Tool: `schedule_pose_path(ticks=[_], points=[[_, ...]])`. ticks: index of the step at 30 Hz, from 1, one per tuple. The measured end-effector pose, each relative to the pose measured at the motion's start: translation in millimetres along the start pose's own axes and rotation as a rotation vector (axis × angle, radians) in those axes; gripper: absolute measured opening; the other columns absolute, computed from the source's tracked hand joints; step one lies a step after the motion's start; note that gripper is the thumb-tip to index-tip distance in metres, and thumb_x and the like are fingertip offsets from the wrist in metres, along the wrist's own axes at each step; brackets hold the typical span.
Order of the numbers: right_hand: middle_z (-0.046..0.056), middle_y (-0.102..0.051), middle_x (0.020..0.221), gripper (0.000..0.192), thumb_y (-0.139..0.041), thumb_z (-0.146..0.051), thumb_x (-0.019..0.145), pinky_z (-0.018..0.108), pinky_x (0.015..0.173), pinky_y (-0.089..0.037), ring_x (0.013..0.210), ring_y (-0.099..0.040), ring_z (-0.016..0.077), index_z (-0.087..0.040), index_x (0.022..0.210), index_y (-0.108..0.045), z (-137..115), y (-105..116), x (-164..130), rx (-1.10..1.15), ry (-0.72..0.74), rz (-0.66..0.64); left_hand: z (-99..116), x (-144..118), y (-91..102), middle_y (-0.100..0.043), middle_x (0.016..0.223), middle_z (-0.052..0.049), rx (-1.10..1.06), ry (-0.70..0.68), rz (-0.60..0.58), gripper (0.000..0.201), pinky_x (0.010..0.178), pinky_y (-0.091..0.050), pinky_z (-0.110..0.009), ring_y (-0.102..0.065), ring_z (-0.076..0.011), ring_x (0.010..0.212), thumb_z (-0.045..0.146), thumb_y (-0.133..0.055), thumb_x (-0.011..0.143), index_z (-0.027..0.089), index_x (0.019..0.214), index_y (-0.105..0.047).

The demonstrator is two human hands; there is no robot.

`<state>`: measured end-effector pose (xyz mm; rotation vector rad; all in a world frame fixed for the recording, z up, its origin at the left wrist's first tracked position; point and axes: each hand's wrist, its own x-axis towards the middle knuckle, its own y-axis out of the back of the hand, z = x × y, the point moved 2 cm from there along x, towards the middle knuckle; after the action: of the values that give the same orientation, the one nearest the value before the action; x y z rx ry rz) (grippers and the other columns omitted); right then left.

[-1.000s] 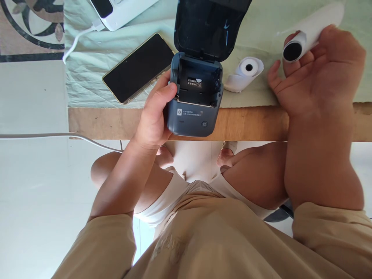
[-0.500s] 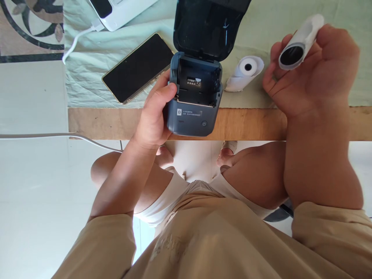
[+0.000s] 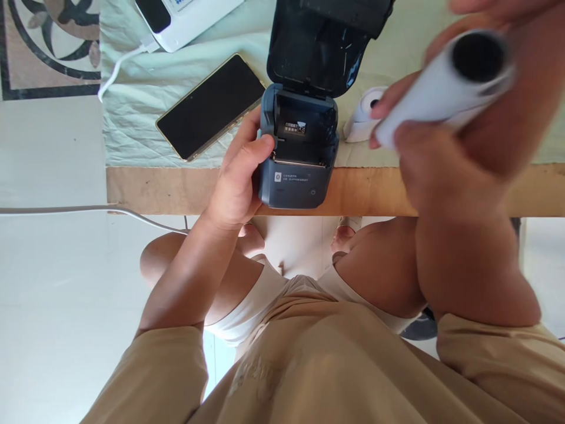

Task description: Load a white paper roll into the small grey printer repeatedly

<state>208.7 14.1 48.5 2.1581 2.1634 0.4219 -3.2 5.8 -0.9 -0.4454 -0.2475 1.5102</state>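
White paper tube, blurred, sits at upper right of the frame, gripped in the right hand with fingers curled around it, its dark open end toward the top right corner. Grey-blue printer at centre top, lid up and paper bay open, perched on the near edge of the wooden table; left hand clasps its left side, thumb laid over the rim. Small white paper roll lies just right of the printer on the pale green cloth, black phone to the left, white device with cable at upper left.
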Motion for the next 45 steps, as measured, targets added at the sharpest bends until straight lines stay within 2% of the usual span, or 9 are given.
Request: schedule_pose_path(ticks=[3,5,11,16,25,32,38,41,45], points=[[0.001,-0.07,0.138,0.043,-0.061,-0.03,0.094,0.043,0.111,-0.063,0.122,-0.073,0.0225,-0.033,0.137,-0.059,-4.0,-17.7,-5.4,-0.187,0.451,-0.147,-6.1,5.0,10.1,-0.08,0.117,-0.008,0.009,-0.039,-0.095,0.031,0.123,-0.056,-0.049,-0.064,-0.0354,0.15,0.052,-0.074,0.098,0.027,0.115,-0.079],[0.001,-0.074,0.129,0.039,-0.056,-0.026,0.098,0.042,0.102,-0.065,0.118,-0.077,0.0225,-0.032,0.136,-0.057,2.3,-25.7,-3.8,-0.271,0.563,-0.145,-12.1,9.5,18.8,-0.08,0.116,-0.008,0.008,-0.106,-0.163,0.038,0.123,-0.057,-0.052,-0.063,-0.0363,0.151,0.059,-0.071,0.099,0.027,0.117,-0.08],[-0.006,-0.084,0.114,0.024,-0.066,-0.016,0.088,0.041,0.087,-0.063,0.096,-0.081,0.0215,-0.028,0.108,-0.06,10.9,-35.2,2.2,-0.625,0.592,-0.003,-22.2,12.9,29.5,-0.08,0.121,-0.008,-0.022,-0.169,-0.259,0.043,0.11,-0.064,-0.054,-0.07,-0.0379,0.141,0.056,-0.062,0.104,0.028,0.132,-0.079],[-0.004,-0.085,0.12,0.008,-0.065,-0.019,0.095,0.046,0.088,-0.065,0.107,-0.083,0.024,-0.027,0.098,-0.064,11.0,-35.0,3.2,-0.54,0.705,-0.05,-19.3,9.1,29.6,-0.08,0.126,-0.007,0.005,-0.081,-0.203,0.044,0.107,-0.064,-0.05,-0.069,-0.0391,0.141,0.057,-0.072,0.097,0.03,0.132,-0.078],[-0.001,-0.077,0.098,0.01,-0.066,-0.019,0.096,0.042,0.075,-0.057,0.086,-0.071,0.0198,-0.028,0.096,-0.062,-1.0,-33.1,-12.7,-0.518,0.849,-0.112,-32.9,22.7,41.4,-0.081,0.124,-0.007,0.054,-0.204,-0.257,0.047,0.102,-0.063,-0.049,-0.064,-0.0415,0.148,0.068,-0.074,0.094,0.035,0.127,-0.079],[-0.002,-0.077,0.101,0.011,-0.063,-0.031,0.103,0.045,0.083,-0.056,0.099,-0.073,0.0229,-0.028,0.093,-0.061,8.6,-43.1,-20.0,-0.558,0.782,-0.189,-34.4,27.6,48.8,-0.079,0.12,-0.006,0.162,-0.239,-0.305,0.058,0.087,-0.061,-0.042,-0.075,-0.0313,0.106,0.058,-0.09,0.086,0.034,0.136,-0.073],[0.001,-0.063,0.144,0.026,-0.063,-0.048,0.104,0.043,0.09,-0.069,0.148,-0.063,0.0311,-0.043,0.129,-0.069,11.5,-20.3,-9.0,-0.404,0.596,0.083,-53.2,44.2,63.3,-0.077,0.133,-0.007,0.245,-0.325,-0.427,0.099,0.093,-0.065,-0.046,-0.077,-0.0353,0.115,0.07,-0.097,0.07,0.034,0.154,-0.06],[-0.008,-0.049,0.167,0.042,-0.056,-0.057,0.109,0.045,0.09,-0.073,0.138,-0.073,0.0311,-0.056,0.151,-0.059,13.0,-12.8,-8.4,-0.332,0.336,0.141,-55.0,47.4,67.9,-0.076,0.141,-0.008,0.283,-0.347,-0.459,0.109,0.102,-0.065,-0.049,-0.076,-0.0401,0.126,0.068,-0.101,0.063,0.033,0.157,-0.058],[-0.007,-0.061,0.148,0.033,-0.056,-0.044,0.11,0.043,0.079,-0.07,0.136,-0.071,0.0285,-0.061,0.137,-0.065,6.9,-13.2,-10.3,-0.297,0.351,0.054,-47.3,42.0,63.8,-0.075,0.144,-0.009,0.275,-0.391,-0.528,0.105,0.11,-0.064,-0.054,-0.073,-0.0414,0.135,0.057,-0.1,0.066,0.032,0.158,-0.056]])
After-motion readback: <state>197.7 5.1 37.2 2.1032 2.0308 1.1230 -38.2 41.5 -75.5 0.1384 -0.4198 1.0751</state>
